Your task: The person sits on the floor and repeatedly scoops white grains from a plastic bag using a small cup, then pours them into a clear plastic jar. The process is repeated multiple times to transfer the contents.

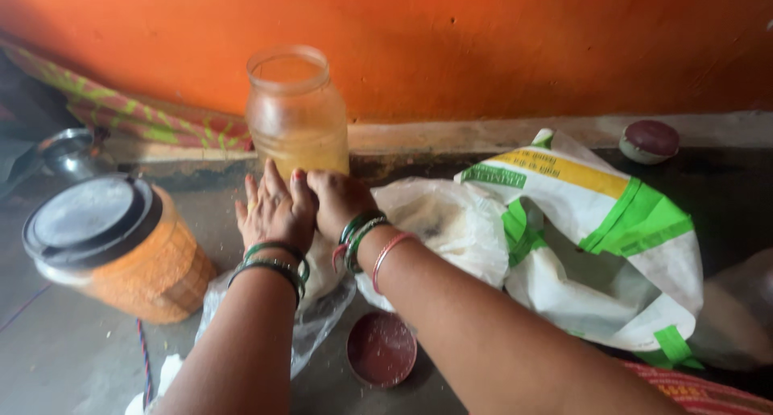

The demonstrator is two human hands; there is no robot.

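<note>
Hands, left [274, 210] and right [338, 199], are laid flat and open on a clear plastic bag [318, 302] just at 6 o'clock of the open jar [296, 113]; bag is best pressed evenly, jar left unknocked.

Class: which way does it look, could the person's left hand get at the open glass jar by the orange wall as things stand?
Probably yes. The left hand lies flat just in front of the open glass jar, fingertips near its base, with nothing between them. The right hand lies alongside, not across the path.

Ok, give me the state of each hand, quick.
Left hand: open, fingers flat, reaching toward the open glass jar.
Right hand: curled beside the jar's base; grip cannot be told.
</note>
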